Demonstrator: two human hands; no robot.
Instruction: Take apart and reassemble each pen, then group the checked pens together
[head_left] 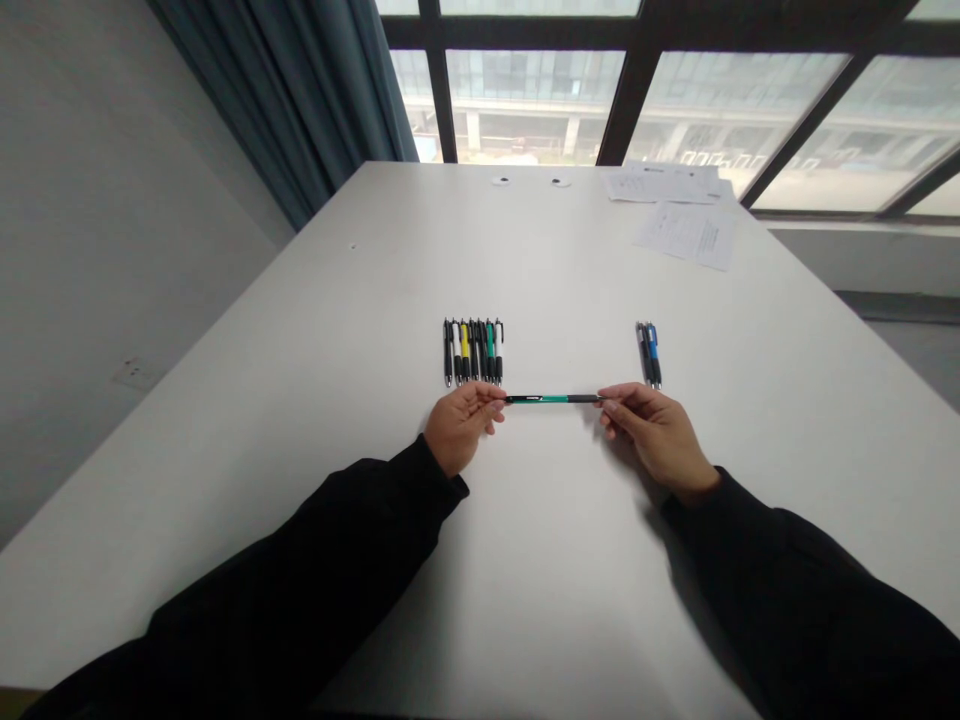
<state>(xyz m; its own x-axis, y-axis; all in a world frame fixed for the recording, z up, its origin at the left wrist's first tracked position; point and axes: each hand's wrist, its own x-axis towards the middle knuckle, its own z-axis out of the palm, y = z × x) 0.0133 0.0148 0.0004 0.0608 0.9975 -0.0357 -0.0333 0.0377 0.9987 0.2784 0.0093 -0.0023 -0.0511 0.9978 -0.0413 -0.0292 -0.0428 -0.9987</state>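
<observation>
A green and black pen (555,399) lies level between my two hands, its black grip toward the right. My left hand (461,425) pinches its clicker end, while the fingertips of my right hand (660,435) close on its tip end. Just beyond my left hand, a row of several pens (474,350) in black, white, yellow and green stands side by side, clips away from me. Past my right hand are two more pens, a black pen (643,352) and a blue pen (654,352), close together.
The white table (360,330) extends to the window. Printed papers (686,232) lie at its far right, and two small round fittings (501,182) sit near the far edge. A blue curtain (300,90) hangs at the back left.
</observation>
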